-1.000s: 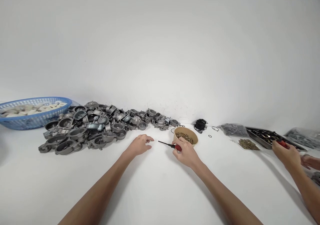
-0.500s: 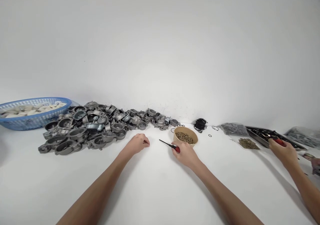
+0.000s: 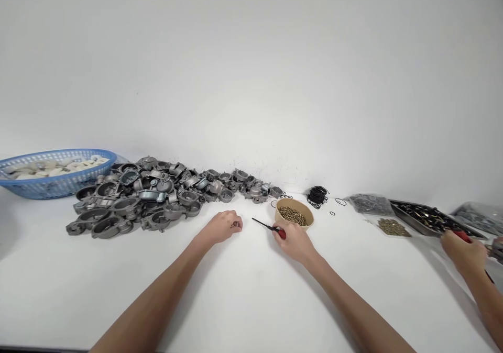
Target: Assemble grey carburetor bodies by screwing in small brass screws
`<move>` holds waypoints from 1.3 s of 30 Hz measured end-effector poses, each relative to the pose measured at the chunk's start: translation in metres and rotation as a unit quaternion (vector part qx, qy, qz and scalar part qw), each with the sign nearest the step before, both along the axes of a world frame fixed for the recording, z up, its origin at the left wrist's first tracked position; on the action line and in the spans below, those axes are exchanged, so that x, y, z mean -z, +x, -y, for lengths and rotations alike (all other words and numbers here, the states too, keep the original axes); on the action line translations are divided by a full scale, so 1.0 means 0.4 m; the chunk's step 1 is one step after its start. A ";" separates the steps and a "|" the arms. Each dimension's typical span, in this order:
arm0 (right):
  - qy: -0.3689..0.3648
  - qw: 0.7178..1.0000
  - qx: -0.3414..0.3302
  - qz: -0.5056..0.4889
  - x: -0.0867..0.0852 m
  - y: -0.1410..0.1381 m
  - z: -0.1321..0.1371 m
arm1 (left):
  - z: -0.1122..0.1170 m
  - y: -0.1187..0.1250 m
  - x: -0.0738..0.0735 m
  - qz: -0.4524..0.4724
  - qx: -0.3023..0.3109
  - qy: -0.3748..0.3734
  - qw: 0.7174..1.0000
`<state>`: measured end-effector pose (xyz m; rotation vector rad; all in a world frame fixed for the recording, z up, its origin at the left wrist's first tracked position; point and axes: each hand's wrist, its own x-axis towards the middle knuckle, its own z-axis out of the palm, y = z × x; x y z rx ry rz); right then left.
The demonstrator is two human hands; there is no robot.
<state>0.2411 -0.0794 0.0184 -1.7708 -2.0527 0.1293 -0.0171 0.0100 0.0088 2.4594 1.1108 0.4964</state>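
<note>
My right hand (image 3: pixel 294 242) is closed round the red handle of a screwdriver (image 3: pixel 271 228), its dark shaft pointing left. That hand lies against the near side of a tan paper bowl (image 3: pixel 307 211) holding small brass-coloured parts (image 3: pixel 292 216). To the left, my left hand (image 3: pixel 222 227) is closed low over the white table, thumb and fingers pinched; a small brass-coloured bit shows at the fingertips, too small to name. Beyond it spreads a heap of grey metal castings (image 3: pixel 157 190), cup-shaped, which neither hand touches.
A blue basket (image 3: pixel 58 185) with white parts stands far left. Black rubber rings (image 3: pixel 316 196) lie behind the bowl. At right are a bag of brass-coloured pieces (image 3: pixel 393 227), a metal tray (image 3: pixel 422 222) of black parts, plastic bags (image 3: pixel 370 204) and a co-worker's hand (image 3: pixel 466 251) gripping a red-handled tool.
The view has shifted slightly. My left hand's fingers have curled more, exposing the small bit. The screwdriver stays in my right hand. The co-worker's hand has moved right, away from the tray.
</note>
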 end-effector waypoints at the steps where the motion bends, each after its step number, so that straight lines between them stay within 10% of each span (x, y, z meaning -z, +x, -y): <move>1: 0.002 1.000 0.000 0.000 0.000 0.000 0.000 | 0.004 0.003 0.000 0.008 0.010 -0.009 1.000; 10: 0.019 1.000 0.000 -0.009 -0.007 0.006 0.003 | 0.026 0.031 -0.004 0.059 0.103 -0.129 0.985; 20: 0.041 0.999 0.011 -0.025 -0.015 0.009 0.000 | -0.007 -0.012 -0.008 0.078 -0.010 -0.074 0.994; 39: 0.054 0.997 0.032 -0.050 0.002 0.034 0.000 | 0.010 -0.003 -0.015 0.065 0.131 -0.148 0.978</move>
